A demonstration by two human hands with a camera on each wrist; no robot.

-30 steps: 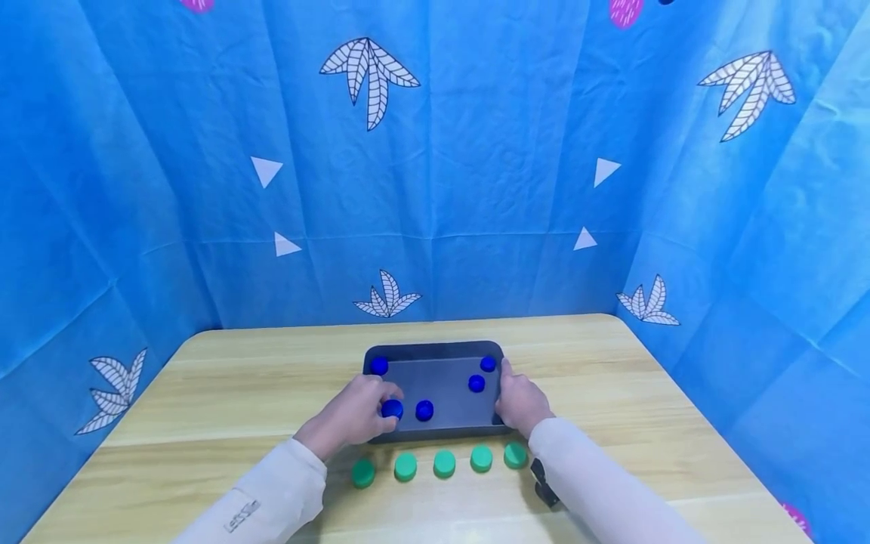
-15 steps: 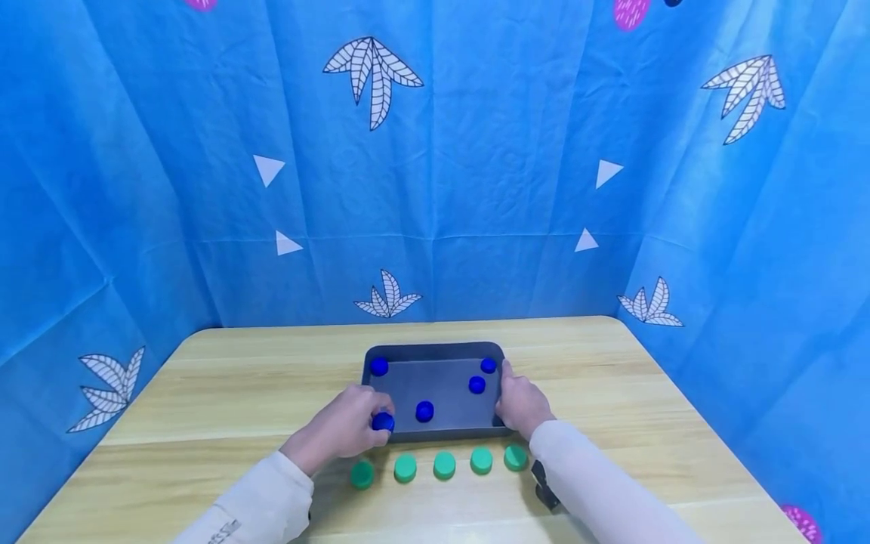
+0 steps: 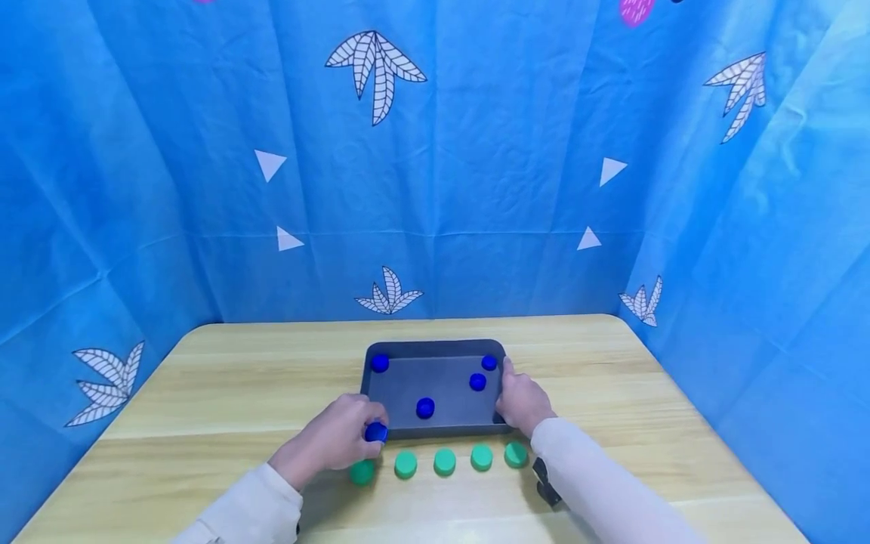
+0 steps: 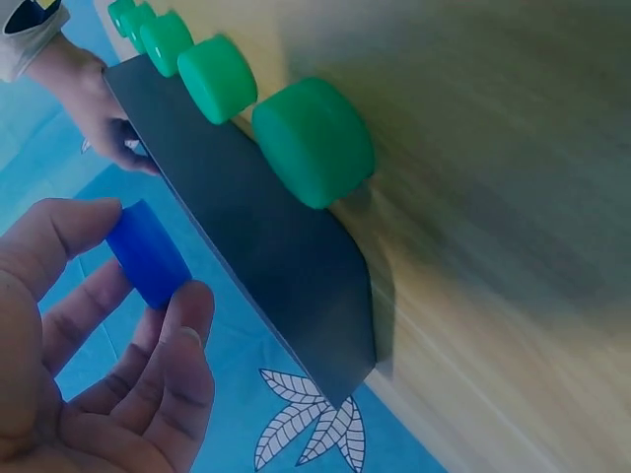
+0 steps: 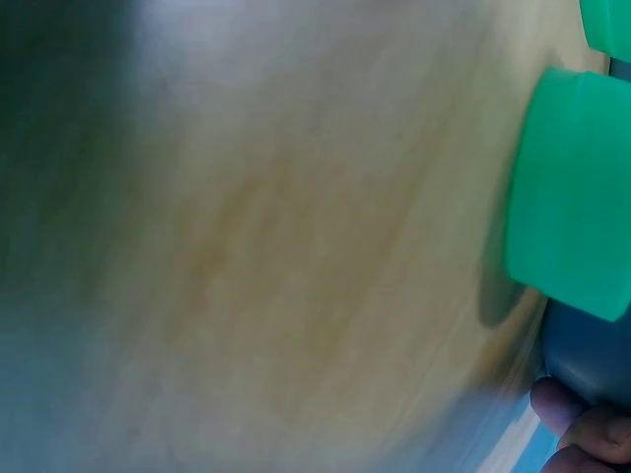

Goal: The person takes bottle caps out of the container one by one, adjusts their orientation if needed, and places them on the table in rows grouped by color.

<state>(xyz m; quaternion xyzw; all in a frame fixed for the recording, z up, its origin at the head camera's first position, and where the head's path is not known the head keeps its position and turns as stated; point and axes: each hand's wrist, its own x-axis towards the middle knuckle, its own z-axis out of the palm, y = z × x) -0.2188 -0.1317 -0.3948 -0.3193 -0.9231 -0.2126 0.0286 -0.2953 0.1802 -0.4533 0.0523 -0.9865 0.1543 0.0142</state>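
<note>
My left hand (image 3: 336, 434) pinches a round blue bottle cap (image 3: 376, 432) between thumb and fingers, at the front left corner of the dark grey tray (image 3: 442, 433). In the left wrist view the pinched cap (image 4: 148, 254) is tilted on edge and held in the air, with the other fingers loosely bent behind it. My right hand (image 3: 523, 402) holds the tray's right side, its index finger lying along the rim. Several other blue caps (image 3: 425, 408) lie apart inside the tray. Below the left hand is the leftmost green cap (image 3: 362, 473), partly covered by it.
A row of several green caps (image 3: 445, 462) stands on the wooden table (image 3: 238, 378) in front of the tray. A dark device (image 3: 546, 483) shows under the right sleeve. Blue patterned cloth (image 3: 476, 151) hangs behind the table and at both sides.
My left hand has brought the blue cap out of the tray, leftward and toward me, over its front left corner. The right hand has stayed at the tray's right side.
</note>
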